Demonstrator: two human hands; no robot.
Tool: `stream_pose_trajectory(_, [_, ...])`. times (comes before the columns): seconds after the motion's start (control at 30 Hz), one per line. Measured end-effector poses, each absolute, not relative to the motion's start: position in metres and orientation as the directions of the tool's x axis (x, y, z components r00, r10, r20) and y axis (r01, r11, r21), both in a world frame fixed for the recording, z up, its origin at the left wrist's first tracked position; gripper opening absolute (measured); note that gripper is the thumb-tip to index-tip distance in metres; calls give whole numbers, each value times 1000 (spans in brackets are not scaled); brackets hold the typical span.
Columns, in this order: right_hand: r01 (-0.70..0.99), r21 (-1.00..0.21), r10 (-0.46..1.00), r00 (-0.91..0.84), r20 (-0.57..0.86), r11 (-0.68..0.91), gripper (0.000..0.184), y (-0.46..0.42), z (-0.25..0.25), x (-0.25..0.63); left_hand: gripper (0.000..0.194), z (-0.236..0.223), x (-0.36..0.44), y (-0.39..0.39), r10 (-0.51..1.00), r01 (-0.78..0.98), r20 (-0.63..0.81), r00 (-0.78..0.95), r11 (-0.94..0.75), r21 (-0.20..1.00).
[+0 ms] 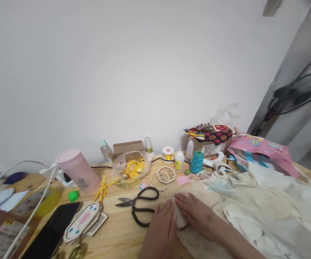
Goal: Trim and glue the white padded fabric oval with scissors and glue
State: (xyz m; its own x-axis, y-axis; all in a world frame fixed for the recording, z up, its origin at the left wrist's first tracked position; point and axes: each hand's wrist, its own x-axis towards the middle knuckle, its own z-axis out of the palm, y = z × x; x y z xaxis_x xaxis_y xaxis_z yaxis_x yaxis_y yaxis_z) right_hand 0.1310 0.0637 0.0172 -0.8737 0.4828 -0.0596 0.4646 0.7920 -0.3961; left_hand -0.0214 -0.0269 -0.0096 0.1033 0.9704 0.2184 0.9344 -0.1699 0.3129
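Note:
My left hand (162,226) lies with its fingers stretched out along the left side of a pale flat piece with a dark edge (181,218). From the right, my right hand (195,214) rests on the same piece, its fingers extended and flat. The hands cover much of the piece, so its full shape is hidden. Under and beside my right arm spreads a crumpled off-white cloth (241,201). Black-handled scissors (139,205) lie with blades apart, just left of my left hand. Behind the hands are a wooden lattice cutout (166,175) and a pink scrap (186,179).
Along the wall stand a glue bottle (179,160), a teal thread cone (196,162), a yellow spool (168,154) and a bag of yellow cords (132,167). At left are a pink tumbler (78,171), a black phone (51,230) and a decorated wooden tag (82,222).

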Motion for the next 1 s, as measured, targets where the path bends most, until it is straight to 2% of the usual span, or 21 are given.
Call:
stream_pose_trajectory(0.1, [487,-389,517,-856,-32,782,44,62,27,122,42,-1,-25,-28,969,861,245,-18,-110,496])
stream_pose_trajectory(0.2, [476,-330,523,-850,64,815,47,57,27,101,44,4,-24,-30,966,759,187,-181,16,651])
stream_pose_trajectory(0.33, [380,-329,453,-872,183,865,50,52,11,82,52,9,-28,-36,922,613,118,-369,146,776])
stream_pose_trajectory(0.53, [385,-350,461,-872,163,854,54,54,0,80,54,3,-37,-48,899,532,89,-428,171,830])
stream_pose_trajectory(0.7, [420,-405,482,-874,60,812,59,65,10,79,48,-9,-28,-50,827,520,237,-510,76,851])
stream_pose_trajectory(0.9, [439,-334,506,-850,148,834,59,74,-4,79,46,-21,-26,-53,800,524,272,-535,61,850])
stream_pose_trajectory(0.93, [435,-356,511,-845,154,827,59,76,-6,79,45,-22,-27,-54,803,538,279,-527,61,841])
stream_pose_trajectory(1.0, [453,-475,589,-786,185,754,56,82,-3,83,44,-24,-29,-54,817,608,308,-487,64,791])
